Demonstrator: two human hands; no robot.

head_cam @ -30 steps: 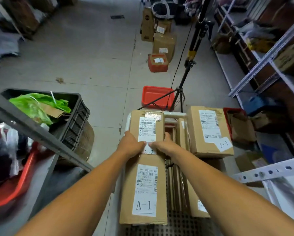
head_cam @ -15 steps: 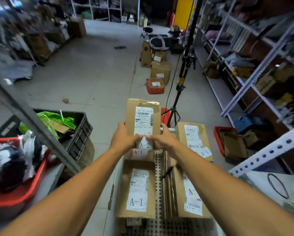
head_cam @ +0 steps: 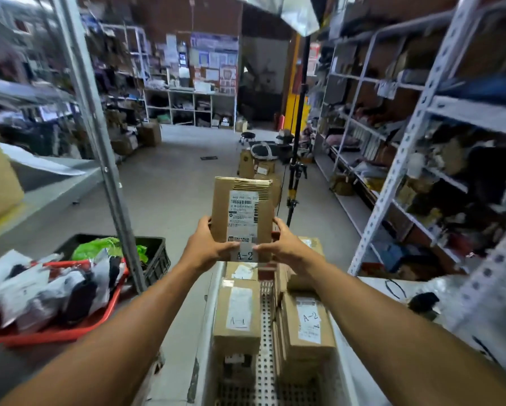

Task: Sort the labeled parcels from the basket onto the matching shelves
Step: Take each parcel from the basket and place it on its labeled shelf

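I hold a brown cardboard parcel (head_cam: 241, 213) upright in front of me, its white label marked A-2 facing me. My left hand (head_cam: 206, 247) grips its lower left edge and my right hand (head_cam: 285, 249) its lower right edge. Below my arms stands the white perforated basket (head_cam: 265, 341) with more parcels: one marked A-1 (head_cam: 236, 315) on the left and one marked A-2 (head_cam: 307, 323) on the right. Grey metal shelving (head_cam: 404, 148) runs along the right.
A metal shelf post (head_cam: 99, 136) rises at the left, with a red tray of bagged goods (head_cam: 52, 291) and a black crate (head_cam: 155, 259) at its foot. A black light stand (head_cam: 297, 159) and several boxes (head_cam: 254, 168) stand on the aisle floor ahead.
Both hands lifted the A-2 parcel up out of the basket to chest height. My view tilted up from the floor to the aisle and shelves.
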